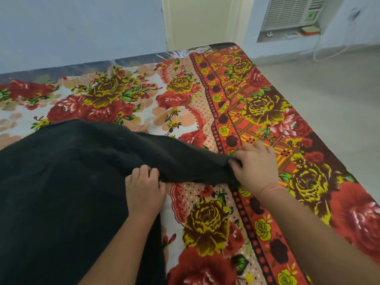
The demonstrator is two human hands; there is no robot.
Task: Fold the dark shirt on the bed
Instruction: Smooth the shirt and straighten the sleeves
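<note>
The dark shirt (67,182) lies spread over the left half of the bed (267,112), which has a floral sheet. One sleeve stretches out to the right, lifted slightly off the sheet. My left hand (144,189) pinches the shirt's lower edge where the sleeve joins the body. My right hand (256,164) grips the end of the sleeve, fingers closed around the cuff. A pink band is on my right wrist.
The bed's far edge (123,58) meets a pale blue wall. To the right is bare tiled floor (333,89). A window air conditioner (292,13) sits in the far wall, with a white cable hanging below it.
</note>
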